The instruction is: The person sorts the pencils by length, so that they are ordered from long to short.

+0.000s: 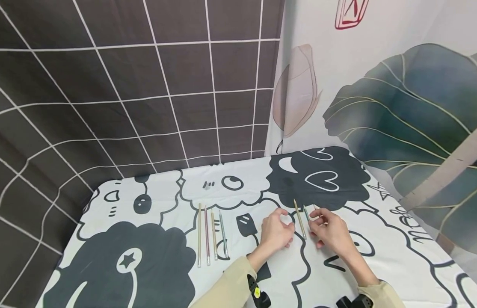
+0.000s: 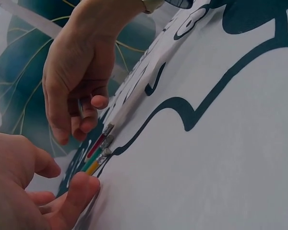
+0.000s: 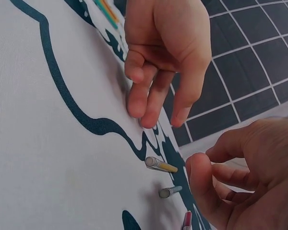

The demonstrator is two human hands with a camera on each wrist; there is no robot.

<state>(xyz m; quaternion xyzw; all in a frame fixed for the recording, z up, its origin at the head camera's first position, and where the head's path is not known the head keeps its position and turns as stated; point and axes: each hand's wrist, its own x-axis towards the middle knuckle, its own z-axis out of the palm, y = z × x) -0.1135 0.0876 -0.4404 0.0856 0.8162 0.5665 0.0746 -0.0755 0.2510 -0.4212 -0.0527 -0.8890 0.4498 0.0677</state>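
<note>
In the head view, my left hand (image 1: 277, 231) hovers just left of a gold pencil (image 1: 300, 219), its fingers loosely bent around nothing. My right hand (image 1: 330, 229) is beside a green pencil (image 1: 306, 213), fingers bent, with a bit of a reddish pencil showing near its fingertips. The left wrist view shows the eraser ends of the red pencil (image 2: 100, 142), the green pencil (image 2: 93, 155) and the yellow one (image 2: 96, 165) close together between both hands. In the right wrist view, the red pencil (image 3: 187, 220) lies partly hidden beside my right fingers, which appear not to grip it.
Several more pencils (image 1: 207, 239) lie in a spaced row left of my hands. Beneath everything is a white cloth (image 1: 269, 267) with black cartoon shapes. A dark checked curtain (image 1: 126, 85) hangs behind, and a leaf-patterned curtain (image 1: 407, 111) stands at the right.
</note>
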